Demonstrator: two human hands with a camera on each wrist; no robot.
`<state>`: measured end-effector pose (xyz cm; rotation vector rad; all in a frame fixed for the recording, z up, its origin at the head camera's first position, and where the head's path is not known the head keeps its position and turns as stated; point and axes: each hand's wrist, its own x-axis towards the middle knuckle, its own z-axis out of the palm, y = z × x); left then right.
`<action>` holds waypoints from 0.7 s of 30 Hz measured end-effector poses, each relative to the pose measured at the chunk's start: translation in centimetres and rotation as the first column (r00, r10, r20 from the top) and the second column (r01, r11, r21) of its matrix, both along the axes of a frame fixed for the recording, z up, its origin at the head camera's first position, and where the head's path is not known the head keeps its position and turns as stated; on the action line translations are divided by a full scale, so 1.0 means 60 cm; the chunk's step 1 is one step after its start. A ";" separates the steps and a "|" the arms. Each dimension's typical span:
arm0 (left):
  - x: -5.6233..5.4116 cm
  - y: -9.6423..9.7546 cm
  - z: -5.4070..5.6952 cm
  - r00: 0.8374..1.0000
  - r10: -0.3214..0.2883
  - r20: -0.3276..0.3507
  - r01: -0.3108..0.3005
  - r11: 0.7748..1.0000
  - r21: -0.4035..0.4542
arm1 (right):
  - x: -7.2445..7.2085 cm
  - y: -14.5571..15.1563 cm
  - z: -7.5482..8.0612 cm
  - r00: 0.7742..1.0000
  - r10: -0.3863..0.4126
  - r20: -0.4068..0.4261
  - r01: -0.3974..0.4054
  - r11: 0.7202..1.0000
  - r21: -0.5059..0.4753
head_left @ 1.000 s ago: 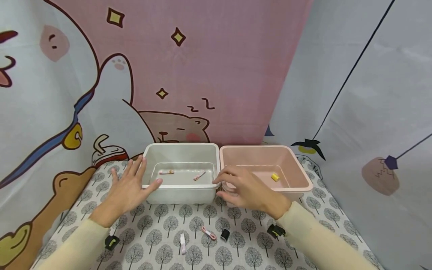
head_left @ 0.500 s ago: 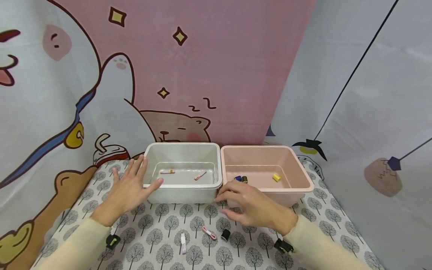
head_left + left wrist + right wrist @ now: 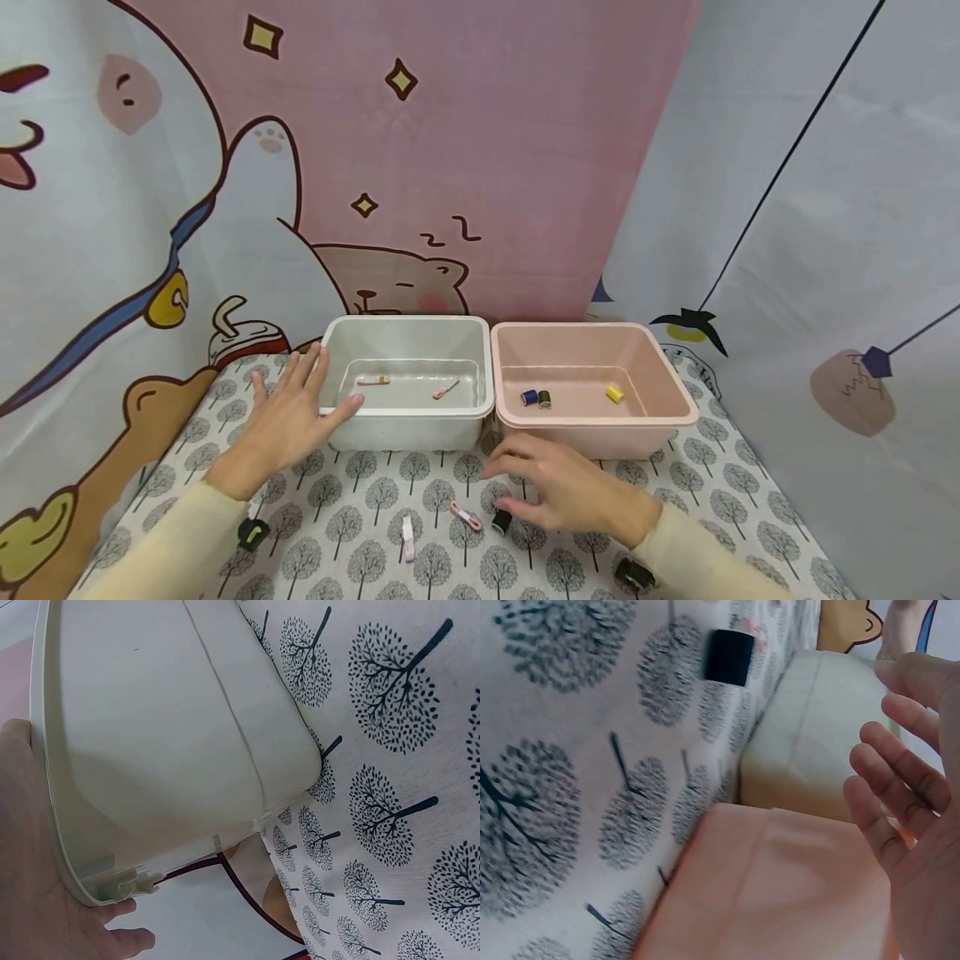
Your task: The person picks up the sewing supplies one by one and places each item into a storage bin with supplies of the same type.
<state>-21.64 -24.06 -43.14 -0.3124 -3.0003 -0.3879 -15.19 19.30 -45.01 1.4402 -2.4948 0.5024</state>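
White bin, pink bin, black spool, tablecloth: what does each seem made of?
White bin: likely smooth plastic; soft sheen, moulded rim.
Pink bin: likely satin plastic; rounded corners.
Black spool: perhaps matt thread; dark cylinder, strands unclear.
Tablecloth: probably matt fabric; fine grain.

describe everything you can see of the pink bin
The pink bin is a rectangular, open-topped tub with rounded corners and a raised rim; it looks like smooth plastic. It stands upright on the tree-print cloth, close beside the whitish bin. On its floor, a blue spool and a dark spool sit side by side, with a yellow spool apart, farther right. The right hand is before its near wall; whether they touch is unclear.
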 end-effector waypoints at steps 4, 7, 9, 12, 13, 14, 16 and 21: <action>-0.002 0.001 0.002 1.000 -0.001 -0.003 0.001 1.000 0.002 | 0.006 -0.001 -0.017 0.991 -0.067 0.116 0.058 0.995 0.083; -0.002 0.001 0.003 1.000 -0.001 -0.002 0.001 1.000 0.004 | 0.008 -0.001 -0.029 0.982 -0.100 0.160 0.080 0.989 0.127; -0.002 0.001 0.002 1.000 0.000 0.002 0.000 1.000 0.003 | 0.008 -0.001 -0.036 0.979 -0.111 0.172 0.088 0.987 0.138; -0.002 0.001 0.002 1.000 0.001 0.003 -0.001 1.000 0.004 | 0.008 -0.001 -0.045 0.975 -0.127 0.185 0.100 0.984 0.150; -0.003 0.002 0.002 1.000 -0.001 0.000 0.001 1.000 0.008 | 0.008 -0.002 -0.047 0.973 -0.131 0.192 0.102 0.983 0.155; -0.003 0.002 0.002 1.000 -0.002 -0.002 0.002 1.000 0.009 | 0.008 -0.002 -0.049 0.971 -0.135 0.197 0.103 0.981 0.164; -0.004 0.001 0.001 1.000 -0.003 -0.005 0.003 1.000 0.011 | 0.008 -0.003 -0.054 0.966 -0.140 0.216 0.101 0.978 0.183; -0.002 -0.001 0.000 1.000 -0.001 -0.004 0.001 1.000 0.004 | 0.008 -0.004 -0.064 0.956 -0.144 0.257 0.089 0.973 0.215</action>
